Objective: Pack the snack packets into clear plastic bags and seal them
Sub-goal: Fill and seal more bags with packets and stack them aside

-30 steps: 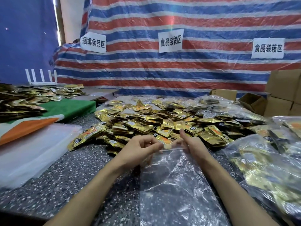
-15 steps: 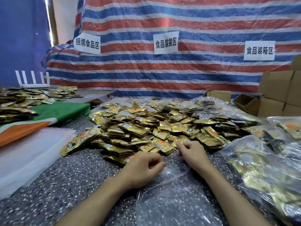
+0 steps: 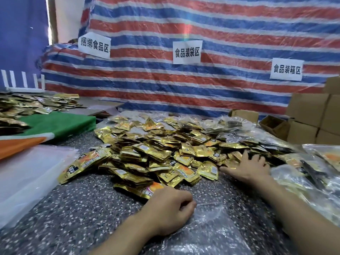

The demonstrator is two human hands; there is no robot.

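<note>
**Right hand (image 3: 252, 167) shifting from clear plastic bag (image 3: 211, 234) to snack packets (image 3: 156, 150)**

Across the speckled table (image 3: 73, 214), the gold snack packets are lying heaped just beyond the empty clear plastic bag. Left hand (image 3: 171, 208) is curling round the bag's rim and pinching it. The right hand is resting on the heap's near edge with its fingers spread wide. Filling seems to be beginning. The next move calls for gathering a handful and feeding it into the held mouth.

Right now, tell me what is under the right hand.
The right hand lies spread on gold snack packets at the pile's right edge. Which packets its palm covers, and whether it grips any, cannot be seen.
</note>
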